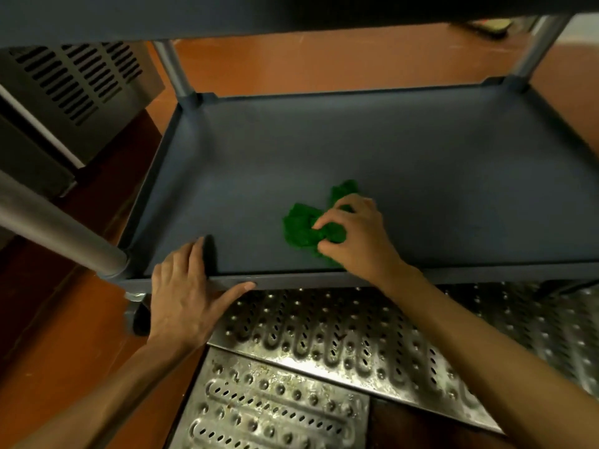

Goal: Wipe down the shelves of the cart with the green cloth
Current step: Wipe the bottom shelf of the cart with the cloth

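Observation:
A crumpled green cloth point(299, 229) lies on the dark blue-grey lower shelf point(389, 157) of the cart, near the shelf's front edge. My right hand point(355, 233) grips the cloth from the right with curled fingers and covers part of it. At the front left, my left hand point(184, 294) holds the shelf's front rim point(486, 274), fingers over the top and thumb along the outer face. The upper shelf point(227, 14) runs across the top of the view.
Grey metal posts stand at the shelf corners: front left point(48, 226), back left point(173, 68), back right point(536, 48). A perforated steel floor grate point(324, 345) lies below the cart's front. A vented metal appliance point(64, 92) stands to the left on the orange-brown floor.

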`<state>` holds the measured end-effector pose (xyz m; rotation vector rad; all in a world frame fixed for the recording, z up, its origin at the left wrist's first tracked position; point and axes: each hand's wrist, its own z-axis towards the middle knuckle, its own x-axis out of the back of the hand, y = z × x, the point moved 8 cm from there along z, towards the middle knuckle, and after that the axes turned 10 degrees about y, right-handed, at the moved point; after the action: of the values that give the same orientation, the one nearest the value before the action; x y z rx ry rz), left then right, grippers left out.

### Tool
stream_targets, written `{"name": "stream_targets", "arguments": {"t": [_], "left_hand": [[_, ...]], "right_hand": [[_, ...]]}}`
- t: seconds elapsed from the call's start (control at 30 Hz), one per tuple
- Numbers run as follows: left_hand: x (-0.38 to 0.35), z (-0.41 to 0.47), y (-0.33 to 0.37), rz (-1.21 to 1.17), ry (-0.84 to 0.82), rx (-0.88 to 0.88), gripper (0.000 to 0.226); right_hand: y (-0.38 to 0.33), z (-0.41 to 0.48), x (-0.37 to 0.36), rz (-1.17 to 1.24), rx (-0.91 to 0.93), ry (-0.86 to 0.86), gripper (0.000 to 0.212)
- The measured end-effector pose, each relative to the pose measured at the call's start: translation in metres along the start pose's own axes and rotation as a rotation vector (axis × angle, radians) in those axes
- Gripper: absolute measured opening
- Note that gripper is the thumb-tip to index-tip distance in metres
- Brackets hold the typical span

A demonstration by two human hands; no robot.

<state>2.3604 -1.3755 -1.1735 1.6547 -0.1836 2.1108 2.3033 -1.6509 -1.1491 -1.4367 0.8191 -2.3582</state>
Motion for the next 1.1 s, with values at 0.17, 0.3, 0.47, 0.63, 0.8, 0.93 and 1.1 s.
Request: {"name": "stream_targets", "arguments": {"t": [0.17, 0.3, 0.47, 0.63, 0.8, 0.93, 1.1], "left_hand": [[0.002, -0.005, 0.017, 0.052, -0.044, -0.098, 0.091], [0.005, -0.027, 0.1, -0.034, -0.045, -0.433, 0.069], [-0.002, -0.027, 0.23, -0.201, 0.057, -0.647, 0.053], [-0.024, -0.005, 0.289, -0.184, 0.062, -0.665, 0.037], [-0.033, 0.0, 0.293, -0.269, 0.137, -0.738, 0.037], [-0.031, -0.001, 0.288, -0.328, 0.192, -0.767, 0.036], [-0.029, -0.004, 0.281, -0.385, 0.225, -0.806, 0.037]], "right_hand": [[0.086, -0.022, 0.083, -0.159, -0.233, 0.212, 0.036], [0.112, -0.033, 0.109, -0.242, -0.282, 0.219, 0.041], [0.122, -0.036, 0.112, -0.171, -0.3, 0.211, 0.043], [0.117, -0.036, 0.108, -0.197, -0.309, 0.207, 0.06], [0.126, -0.029, 0.103, -0.29, -0.282, 0.175, 0.052], [0.151, -0.005, 0.109, -0.394, -0.315, 0.176, 0.049], [0.188, 0.025, 0.13, -0.513, -0.41, 0.205, 0.046]]}}
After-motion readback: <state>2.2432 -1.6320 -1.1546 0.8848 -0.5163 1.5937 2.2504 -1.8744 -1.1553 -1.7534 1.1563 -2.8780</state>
